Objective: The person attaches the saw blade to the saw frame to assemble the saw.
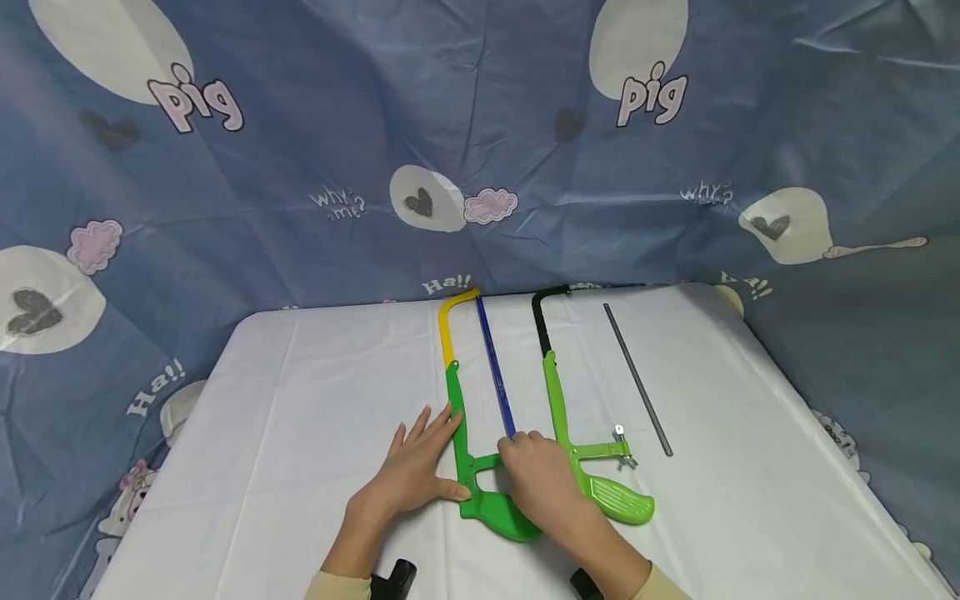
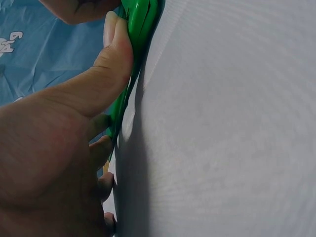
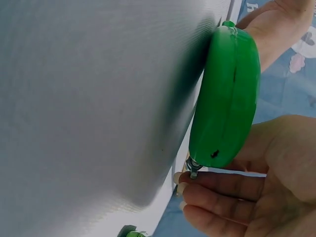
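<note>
"Green hacksaw [image 1: 461, 446] lies flat before you, near the middle of the white tabletop [image 1: 300, 400]; its yellow far arm [image 1: 446, 329] reaches back to the far edge; where are your hands on it?"

"Your left hand [image 1: 408, 475] is spread wide at the left side; its fingertips rest against the frame, and your thumb presses nearer you, just above the handle [image 1: 498, 515]; that hand grips nothing."

"And your right hand [image 1: 543, 483]?"

"Narrow, with curled fingers; at the near end of the blue blade [image 1: 495, 367] they pinch a small metal fitting [image 3: 193, 167]; the blade runs from there to the tip of the yellow far arm."

"What lies to your right?"

"Just beside your right hand, a lime hacksaw [image 1: 556, 392] with a black far arm [image 1: 539, 321]; a wing nut [image 1: 627, 461] sits at the right end of its crossbar [image 1: 596, 451]; farther right lies a grey blade [image 1: 639, 379], apart from both saws; beyond the far edge you face a blue printed cloth [image 1: 300, 167]."
</note>
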